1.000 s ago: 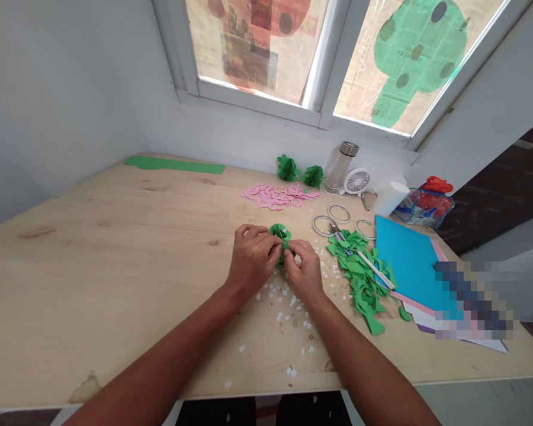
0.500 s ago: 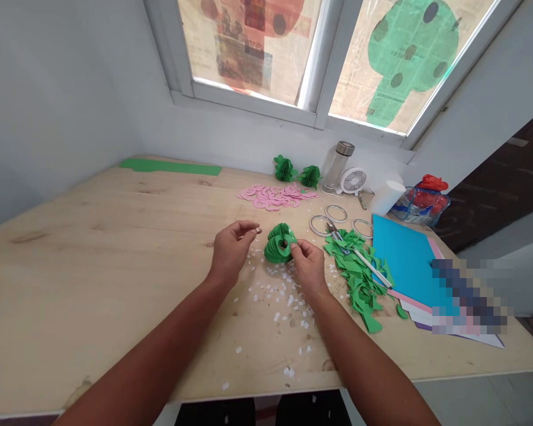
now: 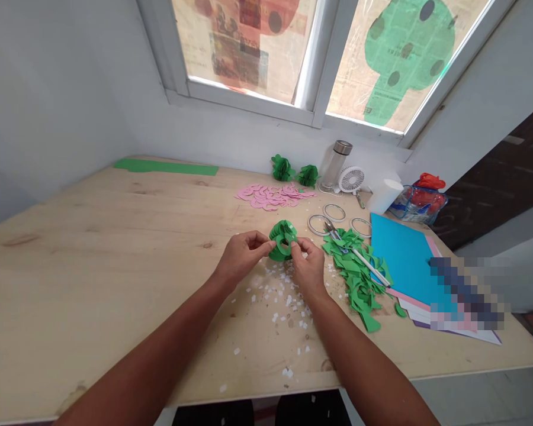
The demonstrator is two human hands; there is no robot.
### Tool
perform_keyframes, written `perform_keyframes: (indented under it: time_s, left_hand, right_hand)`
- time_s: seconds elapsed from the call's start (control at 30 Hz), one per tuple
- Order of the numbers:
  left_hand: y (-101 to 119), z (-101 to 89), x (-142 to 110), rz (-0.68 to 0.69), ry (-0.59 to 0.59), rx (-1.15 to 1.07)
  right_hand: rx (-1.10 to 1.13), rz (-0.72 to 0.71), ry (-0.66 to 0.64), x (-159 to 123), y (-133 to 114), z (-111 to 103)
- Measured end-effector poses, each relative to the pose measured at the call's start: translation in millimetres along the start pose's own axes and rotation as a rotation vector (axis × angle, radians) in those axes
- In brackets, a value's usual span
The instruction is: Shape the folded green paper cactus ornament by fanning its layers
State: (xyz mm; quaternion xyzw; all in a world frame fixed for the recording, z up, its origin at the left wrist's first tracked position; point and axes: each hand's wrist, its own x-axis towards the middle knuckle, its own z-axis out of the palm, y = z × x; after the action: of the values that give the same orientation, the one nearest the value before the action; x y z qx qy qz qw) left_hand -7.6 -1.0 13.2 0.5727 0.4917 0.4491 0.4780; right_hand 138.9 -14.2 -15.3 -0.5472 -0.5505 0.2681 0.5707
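- Our right hand (image 3: 310,264) pinches the round, ruffled green paper shape (image 3: 278,251) mid-frame.
- Our left hand (image 3: 243,257), apart before, now touches its left side, fingertips close together.
- White paper bits (image 3: 288,300) lie below.

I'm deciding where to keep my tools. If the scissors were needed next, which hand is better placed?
Right, probably: the right hand is nearer the scissors, while the left hand sits across the green folded paper from them.
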Motion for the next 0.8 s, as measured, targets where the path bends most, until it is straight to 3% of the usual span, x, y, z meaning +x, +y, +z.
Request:
perform_keyframes:
  time_s: [0.2, 0.43, 0.8]
  left_hand:
    - [-6.9, 3.3, 1.7, -0.064, 0.014, -0.045]
    - [-9.5, 3.4, 0.9, -0.149, -0.008, -0.233]
    - [-10.2, 8.7, 0.1, -0.061, 0.141, -0.184]
  right_hand:
    - [-0.127, -0.115, 0.007, -1.3, -0.4, -0.8]
    - [-0.171, -0.142, -0.011, -1.6, 1.4, -0.3]
    - [-0.263, -0.193, -0.047, -4.2, 1.1, 2.0]
